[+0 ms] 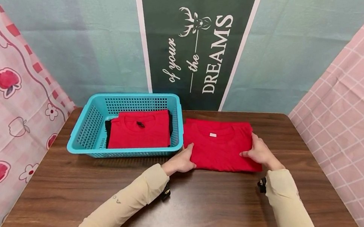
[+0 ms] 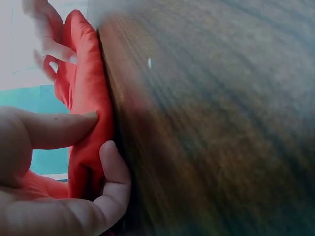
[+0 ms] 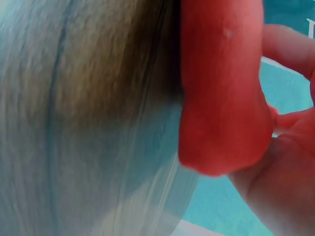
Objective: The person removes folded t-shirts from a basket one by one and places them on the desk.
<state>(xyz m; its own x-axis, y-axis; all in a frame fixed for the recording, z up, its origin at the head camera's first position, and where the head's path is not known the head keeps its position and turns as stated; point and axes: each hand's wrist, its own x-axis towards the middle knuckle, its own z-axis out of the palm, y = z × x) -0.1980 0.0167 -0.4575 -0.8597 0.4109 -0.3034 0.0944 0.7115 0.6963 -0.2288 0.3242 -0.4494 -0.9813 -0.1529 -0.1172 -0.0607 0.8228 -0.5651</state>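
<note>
A folded red T-shirt (image 1: 218, 148) lies on the table beside the basket, its neckline and white label facing up. My left hand (image 1: 181, 161) grips its near left corner. In the left wrist view the thumb (image 2: 74, 127) presses on the red cloth (image 2: 87, 93) while a curled finger (image 2: 116, 172) meets the folded edge. At the right side of the shirt, my right hand (image 1: 260, 152) holds the edge, thumb on top and other fingers along the side. The right wrist view shows the thick rounded fold (image 3: 221, 98) close up, with the right hand (image 3: 290, 147) behind it.
A turquoise plastic basket (image 1: 77, 146) stands to the left, right against the shirt. Inside it lies another folded red T-shirt (image 1: 138, 133) over black cloth (image 1: 107, 129). The brown wooden table (image 1: 211, 208) meets a hanging green curtain (image 1: 111, 25) at the back.
</note>
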